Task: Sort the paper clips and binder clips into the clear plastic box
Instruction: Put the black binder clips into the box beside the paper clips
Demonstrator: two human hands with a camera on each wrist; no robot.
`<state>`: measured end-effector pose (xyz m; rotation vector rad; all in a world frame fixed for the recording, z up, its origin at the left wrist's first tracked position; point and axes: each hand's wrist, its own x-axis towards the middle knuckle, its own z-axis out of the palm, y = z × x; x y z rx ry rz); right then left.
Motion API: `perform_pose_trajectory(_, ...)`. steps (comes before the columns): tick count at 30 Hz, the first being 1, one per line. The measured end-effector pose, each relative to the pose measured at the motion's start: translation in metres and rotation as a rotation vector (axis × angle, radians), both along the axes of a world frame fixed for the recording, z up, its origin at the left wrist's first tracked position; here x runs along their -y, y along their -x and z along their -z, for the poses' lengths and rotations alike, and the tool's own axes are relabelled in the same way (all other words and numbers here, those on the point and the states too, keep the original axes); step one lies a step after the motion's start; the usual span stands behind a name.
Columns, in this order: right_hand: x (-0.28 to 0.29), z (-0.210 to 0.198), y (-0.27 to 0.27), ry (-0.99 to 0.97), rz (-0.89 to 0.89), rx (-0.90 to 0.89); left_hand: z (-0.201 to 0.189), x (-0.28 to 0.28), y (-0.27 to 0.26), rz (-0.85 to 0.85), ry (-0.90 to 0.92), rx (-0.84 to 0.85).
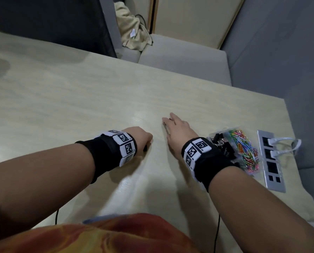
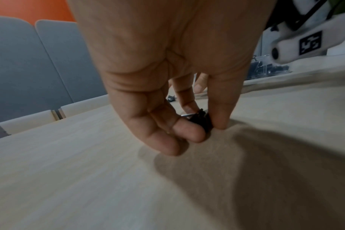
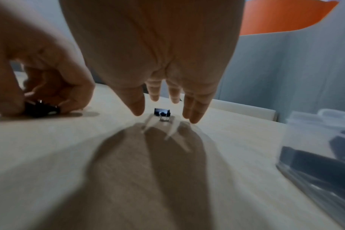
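A small black binder clip point(image 3: 162, 114) sits on the pale wooden table point(image 1: 79, 99), its wire handles pointing toward the wrist camera. The right hand point(image 1: 178, 129) hovers just above it with the fingers straight and spread, thumb on one side and the other fingers on the far side of the clip; none of them touches it, and the hand holds nothing.

To the left, the left hand point(image 1: 137, 136) is lowered to the tabletop with its fingers curled. In the left wrist view the thumb and fingertips point(image 2: 189, 132) pinch a bunch of black binder clips point(image 2: 202, 119), a silver wire handle sticking out of it. The bunch is at, or just above, the table surface.

The clear plastic box point(image 1: 234, 148) stands on the table to the right of the right wrist, near the table's right edge. One compartment holds black clips point(image 1: 222, 145), the one beside it a heap of coloured paper clips point(image 1: 245, 148). Both wrists wear black bands with white marker tiles.

Just beyond the box, a silver socket panel point(image 1: 270, 159) is set into the table, with two white plugs point(image 1: 275, 147) in it.
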<state>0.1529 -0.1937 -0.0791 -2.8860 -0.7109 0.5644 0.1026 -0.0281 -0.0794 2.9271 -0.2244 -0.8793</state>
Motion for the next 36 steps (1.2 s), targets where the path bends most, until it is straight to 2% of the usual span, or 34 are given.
perform_pose_trajectory(5,-0.006,0.000,0.017,0.075,-0.027,0.076,0.004,-0.001,-0.002,-0.006,-0.011,0.003)
perform_pose_trajectory(9,0.013,0.005,0.045,0.041,0.010,0.121,0.001,0.002,0.000,-0.011,-0.022,0.013)
perform_pose_trajectory(14,0.043,0.001,0.071,0.012,0.134,0.021,-0.012,0.012,0.003,0.037,-0.109,-0.039)
perform_pose_trajectory(18,0.075,-0.017,0.086,-0.183,0.322,0.064,-0.022,0.030,0.001,0.097,-0.134,-0.047)
perform_pose_trajectory(21,0.103,-0.034,0.086,-0.355,0.532,0.241,-0.030,0.057,0.001,0.098,-0.053,0.055)
perform_pose_trajectory(23,0.124,-0.041,0.083,-0.396,0.656,0.303,-0.038,0.079,0.000,0.096,0.041,0.110)
perform_pose_trajectory(25,0.142,-0.042,0.080,-0.341,0.745,0.291,-0.047,0.103,-0.002,0.097,0.145,0.138)
perform_pose_trajectory(27,0.155,-0.040,0.083,-0.178,0.804,0.226,-0.053,0.124,-0.004,0.099,0.243,0.167)
perform_pose_trajectory(29,0.162,-0.036,0.091,-0.002,0.814,0.136,-0.058,0.139,-0.006,0.104,0.303,0.185)
perform_pose_trajectory(31,0.164,-0.027,0.100,0.069,0.749,0.086,-0.059,0.149,-0.007,0.094,0.336,0.197)
perform_pose_trajectory(36,0.158,-0.001,0.111,-0.044,0.579,0.158,-0.059,0.149,-0.007,0.066,0.363,0.235)
